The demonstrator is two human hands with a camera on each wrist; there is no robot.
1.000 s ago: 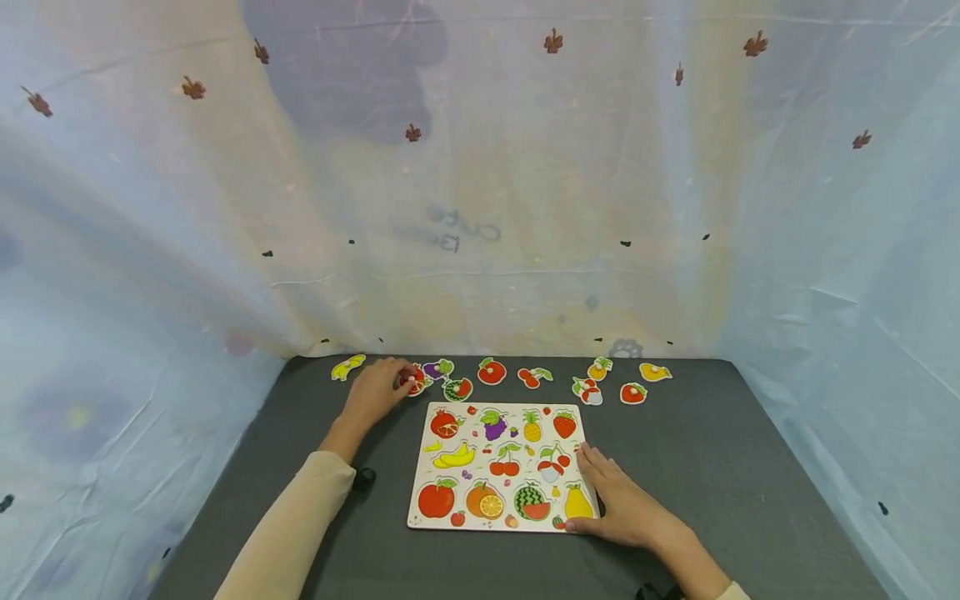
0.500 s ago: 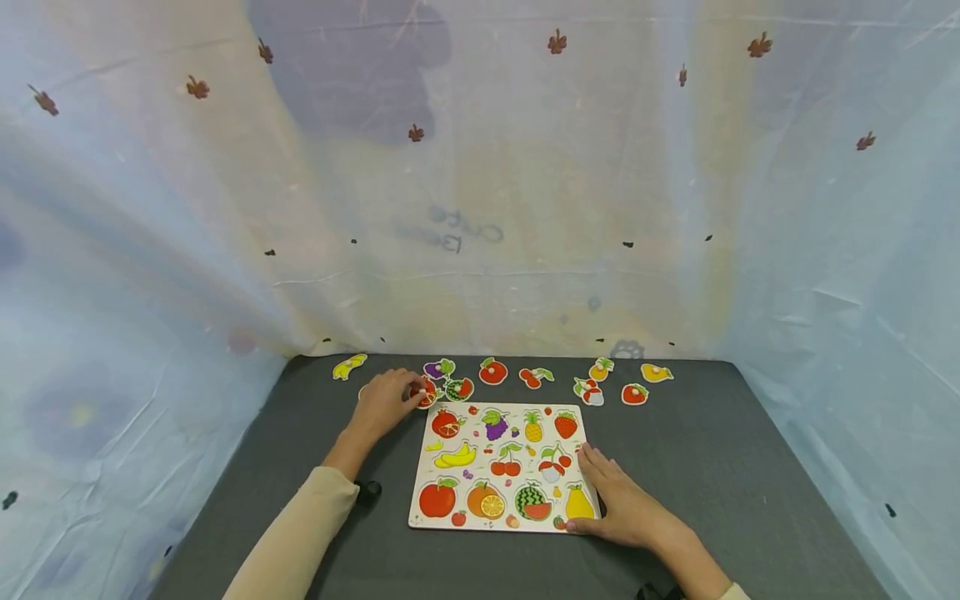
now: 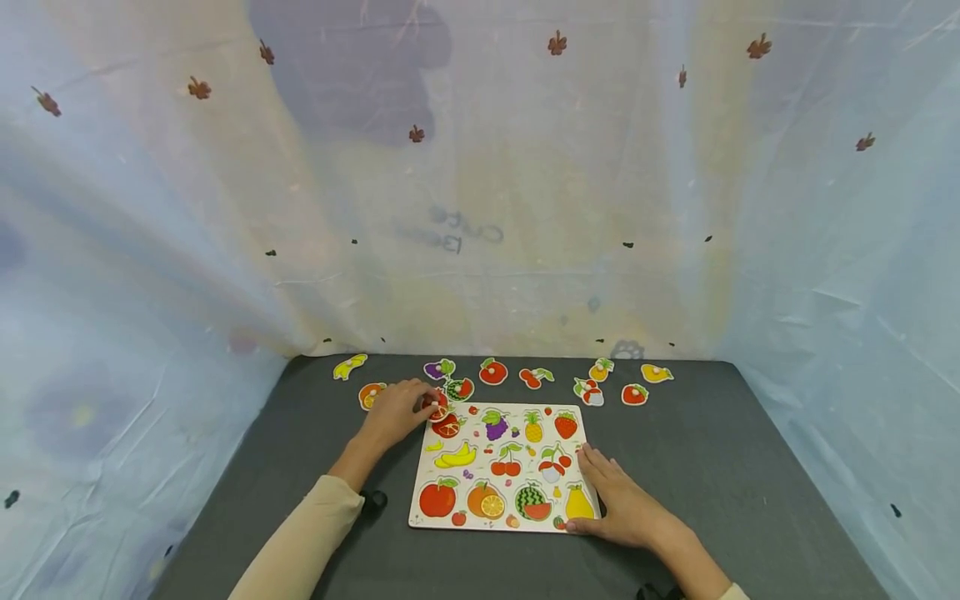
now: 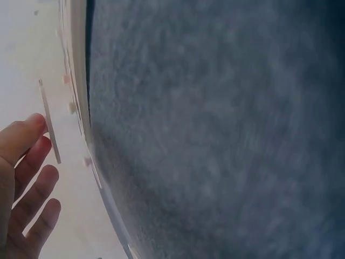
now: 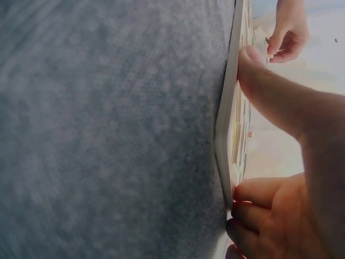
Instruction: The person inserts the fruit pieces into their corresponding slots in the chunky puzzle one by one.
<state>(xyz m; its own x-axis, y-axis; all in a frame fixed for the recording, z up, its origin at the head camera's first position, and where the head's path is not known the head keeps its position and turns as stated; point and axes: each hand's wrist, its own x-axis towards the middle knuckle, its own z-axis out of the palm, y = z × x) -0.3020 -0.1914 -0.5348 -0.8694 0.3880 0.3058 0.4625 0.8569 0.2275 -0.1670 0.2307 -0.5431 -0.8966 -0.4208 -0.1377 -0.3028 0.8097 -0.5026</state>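
While left hand [image 3: 401, 410] pinches pomegranate piece [image 3: 441, 410], right hand [image 3: 628, 504], fingers extended, touches puzzle board [image 3: 425, 468]; step apparently placement, next move likely needing alignment with printed pomegranate [image 3: 447, 427].

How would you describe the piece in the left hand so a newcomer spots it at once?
On the dark table lies a fruit board; find its far left corner. There the left hand pinches a small red piece. Unlike the nearby watermelon piece, which lies on the table, it is the only one held.
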